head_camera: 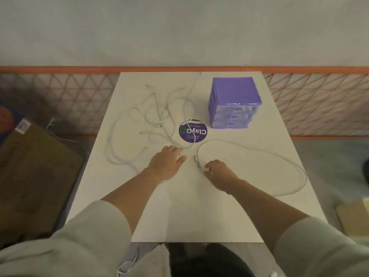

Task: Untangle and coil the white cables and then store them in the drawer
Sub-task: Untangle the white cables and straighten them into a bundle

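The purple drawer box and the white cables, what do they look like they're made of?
The purple drawer box looks like moulded plastic: glossy highlights along its top edge, with see-through drawer fronts. The white cables look rubbery or soft-plastic coated, matte and limp, lying in loose curves on the table. The picture is too blurred to be sure.

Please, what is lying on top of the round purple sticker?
A thin strand of white cable crosses the round purple sticker. Nothing else is on it; the cable covers only a sliver of its print.
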A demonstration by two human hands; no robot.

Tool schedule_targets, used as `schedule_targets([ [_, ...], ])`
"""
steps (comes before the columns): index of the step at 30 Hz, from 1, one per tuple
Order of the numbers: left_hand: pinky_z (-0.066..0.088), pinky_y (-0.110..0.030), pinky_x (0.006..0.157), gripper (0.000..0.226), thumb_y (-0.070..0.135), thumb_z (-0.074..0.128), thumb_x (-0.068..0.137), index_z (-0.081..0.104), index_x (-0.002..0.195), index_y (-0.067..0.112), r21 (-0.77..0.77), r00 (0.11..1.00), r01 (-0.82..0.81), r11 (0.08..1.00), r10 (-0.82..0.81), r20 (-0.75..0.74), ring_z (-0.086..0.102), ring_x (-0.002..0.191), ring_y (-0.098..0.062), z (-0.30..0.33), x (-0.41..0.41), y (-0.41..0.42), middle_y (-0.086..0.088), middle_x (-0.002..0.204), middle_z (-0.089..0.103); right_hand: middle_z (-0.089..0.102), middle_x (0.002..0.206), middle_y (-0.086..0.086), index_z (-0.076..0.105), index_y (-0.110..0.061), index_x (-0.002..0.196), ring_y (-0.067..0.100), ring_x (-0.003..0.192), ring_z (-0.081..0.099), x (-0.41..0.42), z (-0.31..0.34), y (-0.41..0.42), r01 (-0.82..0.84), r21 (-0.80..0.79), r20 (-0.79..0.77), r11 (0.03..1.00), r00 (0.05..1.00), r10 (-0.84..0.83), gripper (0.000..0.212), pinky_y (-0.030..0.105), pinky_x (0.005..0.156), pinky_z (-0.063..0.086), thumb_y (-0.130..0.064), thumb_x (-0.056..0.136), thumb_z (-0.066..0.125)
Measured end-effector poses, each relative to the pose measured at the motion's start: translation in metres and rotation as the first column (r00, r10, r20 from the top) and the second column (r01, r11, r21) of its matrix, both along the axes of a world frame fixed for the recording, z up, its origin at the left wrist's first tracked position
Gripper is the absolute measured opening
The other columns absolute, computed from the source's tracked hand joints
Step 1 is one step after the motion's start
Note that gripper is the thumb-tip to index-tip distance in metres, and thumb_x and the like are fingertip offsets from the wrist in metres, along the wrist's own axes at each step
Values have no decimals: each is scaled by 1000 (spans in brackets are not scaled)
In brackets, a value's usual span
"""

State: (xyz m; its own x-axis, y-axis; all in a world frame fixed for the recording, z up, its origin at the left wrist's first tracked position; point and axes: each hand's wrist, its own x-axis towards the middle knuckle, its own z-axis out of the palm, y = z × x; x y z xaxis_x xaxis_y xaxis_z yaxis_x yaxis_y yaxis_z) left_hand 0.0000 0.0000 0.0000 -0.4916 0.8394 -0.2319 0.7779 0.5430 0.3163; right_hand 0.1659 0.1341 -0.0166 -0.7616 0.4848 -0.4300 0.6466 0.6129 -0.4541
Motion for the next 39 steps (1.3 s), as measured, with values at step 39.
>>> schedule_targets([
  [39, 52, -27, 86, 13, 25, 53, 100, 60, 98, 14, -7, 22, -931, 366, 75, 997, 63, 87, -12, 7, 2, -45, 1, 99, 70, 60, 70, -9, 67, -19, 81, 12, 59, 49, -27, 21, -63, 183, -481, -176, 857, 938, -299, 32, 22, 55, 38, -48, 93, 59],
])
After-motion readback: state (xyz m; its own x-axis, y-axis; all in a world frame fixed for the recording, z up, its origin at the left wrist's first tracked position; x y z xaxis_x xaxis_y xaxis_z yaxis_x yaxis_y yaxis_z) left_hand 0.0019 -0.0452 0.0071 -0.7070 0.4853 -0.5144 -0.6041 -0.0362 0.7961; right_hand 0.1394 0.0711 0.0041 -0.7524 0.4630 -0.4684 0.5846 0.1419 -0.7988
